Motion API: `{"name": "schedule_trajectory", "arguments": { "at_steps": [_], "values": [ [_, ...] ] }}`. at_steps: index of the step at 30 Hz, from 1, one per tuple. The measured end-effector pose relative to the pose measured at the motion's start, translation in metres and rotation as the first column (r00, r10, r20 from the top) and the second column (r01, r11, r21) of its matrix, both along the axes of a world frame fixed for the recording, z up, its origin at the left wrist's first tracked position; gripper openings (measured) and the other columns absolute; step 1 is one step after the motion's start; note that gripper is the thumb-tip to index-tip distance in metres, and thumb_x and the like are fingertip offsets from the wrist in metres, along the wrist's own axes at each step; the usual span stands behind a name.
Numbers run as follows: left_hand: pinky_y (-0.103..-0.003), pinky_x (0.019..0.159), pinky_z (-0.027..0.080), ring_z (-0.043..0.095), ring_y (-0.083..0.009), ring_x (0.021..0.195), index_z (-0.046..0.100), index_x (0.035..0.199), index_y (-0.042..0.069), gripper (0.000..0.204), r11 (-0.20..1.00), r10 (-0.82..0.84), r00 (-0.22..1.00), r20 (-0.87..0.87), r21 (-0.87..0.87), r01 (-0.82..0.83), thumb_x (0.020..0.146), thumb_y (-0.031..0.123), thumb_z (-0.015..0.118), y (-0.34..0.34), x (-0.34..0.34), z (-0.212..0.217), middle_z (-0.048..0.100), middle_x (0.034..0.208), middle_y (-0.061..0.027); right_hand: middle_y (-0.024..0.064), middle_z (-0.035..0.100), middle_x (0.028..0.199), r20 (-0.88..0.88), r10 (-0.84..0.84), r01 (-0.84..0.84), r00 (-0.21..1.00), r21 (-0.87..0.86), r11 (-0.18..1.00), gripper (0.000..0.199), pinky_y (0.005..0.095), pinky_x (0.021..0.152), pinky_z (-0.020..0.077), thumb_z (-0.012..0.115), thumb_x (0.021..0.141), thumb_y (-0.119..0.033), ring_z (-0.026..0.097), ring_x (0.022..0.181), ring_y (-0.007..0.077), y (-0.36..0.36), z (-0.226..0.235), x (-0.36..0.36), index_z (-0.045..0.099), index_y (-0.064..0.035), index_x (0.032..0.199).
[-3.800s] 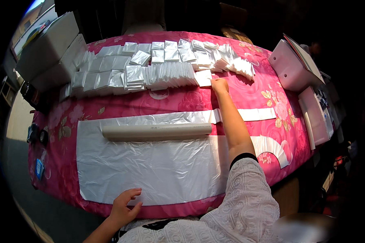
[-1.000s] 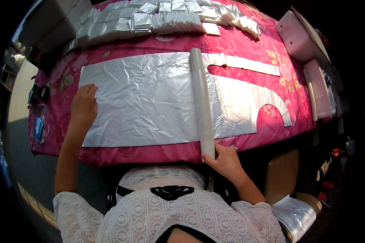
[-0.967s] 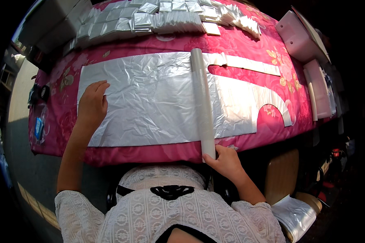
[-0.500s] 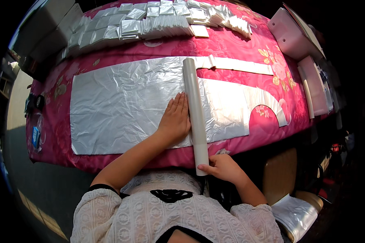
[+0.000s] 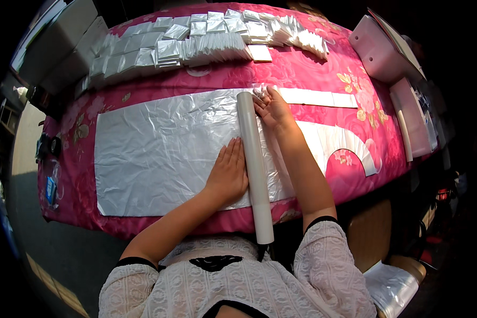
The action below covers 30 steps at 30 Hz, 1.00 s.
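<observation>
Resting left-hand fingers (image 5: pixel 237 151) straight, side by side and flat on a wrinkled, silvery-white sheet of thin plastic film (image 5: pixel 159 159), gripping nothing. Laying the left hand (image 5: pixel 228 174) against the left side of a long, smooth, off-white cylindrical tube (image 5: pixel 253 164). Reaching across with the right hand (image 5: pixel 273 110), just shifted from the tube's near end to beside its far end. Bending right-hand fingers toward bunched film at the root of a straight, flat white plastic strap (image 5: pixel 318 98); not managing to tell whether pinching it or only touching it.

Leaving the tube's near end unheld by that change, jutting bodyward past the edge of a bright pink floral tablecloth (image 5: pixel 217 77). Judging: probably steadying with the left hand alone now, freeing the right for film work near the strap.

Keeping the tube lying across the sheet, between both hands: passing left fingers along its middle, right fingers just right of its far end. Leaving small, square, folded silvery packets (image 5: pixel 217 47) well apart, beyond the sheet.
</observation>
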<state>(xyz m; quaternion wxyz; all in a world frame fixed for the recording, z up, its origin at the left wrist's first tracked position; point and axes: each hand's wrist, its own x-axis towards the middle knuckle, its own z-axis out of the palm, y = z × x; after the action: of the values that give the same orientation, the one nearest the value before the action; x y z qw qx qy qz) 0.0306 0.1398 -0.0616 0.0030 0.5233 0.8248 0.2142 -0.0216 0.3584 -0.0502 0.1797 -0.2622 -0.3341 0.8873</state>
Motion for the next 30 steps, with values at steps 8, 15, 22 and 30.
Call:
{"name": "schedule_trajectory", "arguments": {
  "at_steps": [8, 15, 22, 30],
  "values": [
    [-0.044, 0.110, 0.014, 0.020, -0.0376, 0.133, 0.024, 0.131, -0.016, 0.061, 1.000, 0.007, 0.999, -0.035, -0.008, -0.007, 0.082, 0.019, 0.039, -0.002, 0.002, -0.001, 0.024, 0.139, -0.0298, 0.0136, 0.046, 0.131, -0.267, 0.095, 0.070, 0.959, 0.545, 0.835, 0.050, 0.0372, 0.103, 0.0278, 0.031, 0.097, -0.034, 0.043, 0.121, 0.0218, -0.021, 0.092, 0.004, 0.031, -0.0010, 0.134],
    [-0.046, 0.108, 0.017, 0.024, -0.0375, 0.132, 0.028, 0.130, -0.016, 0.062, 0.996, 0.017, 0.985, -0.170, 0.095, -0.001, 0.081, 0.020, 0.040, -0.001, -0.003, -0.023, 0.028, 0.138, -0.0290, 0.0274, 0.049, 0.118, 0.073, 0.562, -0.233, 0.824, 0.948, 0.218, 0.059, 0.0439, 0.095, 0.0343, 0.044, 0.089, -0.035, 0.046, 0.108, 0.0416, -0.264, 0.030, -0.038, 0.035, 0.0082, 0.129],
    [-0.046, 0.109, 0.014, 0.020, -0.0382, 0.133, 0.026, 0.131, -0.015, 0.064, 0.998, 0.039, 0.995, -0.095, 0.061, -0.034, 0.079, 0.020, 0.042, 0.007, -0.001, -0.027, 0.025, 0.139, -0.0295, 0.0249, 0.035, 0.135, 0.197, 0.803, -0.257, 0.563, 0.965, -0.057, 0.066, 0.0417, 0.105, 0.0250, 0.048, 0.089, -0.040, 0.027, 0.129, 0.0384, -0.302, 0.069, -0.012, 0.031, 0.0067, 0.132],
    [-0.048, 0.110, 0.009, 0.010, -0.0391, 0.135, 0.013, 0.135, -0.013, 0.068, 0.998, -0.008, 0.996, 0.083, 0.059, 0.003, 0.084, 0.023, 0.040, 0.000, 0.002, -0.006, 0.013, 0.142, -0.0295, 0.0147, 0.053, 0.122, 0.124, 0.332, -0.064, 0.935, 0.980, -0.186, 0.037, 0.0404, 0.097, 0.0377, 0.056, 0.083, -0.019, 0.047, 0.116, 0.0324, -0.097, 0.057, 0.117, 0.053, -0.0012, 0.116]
  ]
}}
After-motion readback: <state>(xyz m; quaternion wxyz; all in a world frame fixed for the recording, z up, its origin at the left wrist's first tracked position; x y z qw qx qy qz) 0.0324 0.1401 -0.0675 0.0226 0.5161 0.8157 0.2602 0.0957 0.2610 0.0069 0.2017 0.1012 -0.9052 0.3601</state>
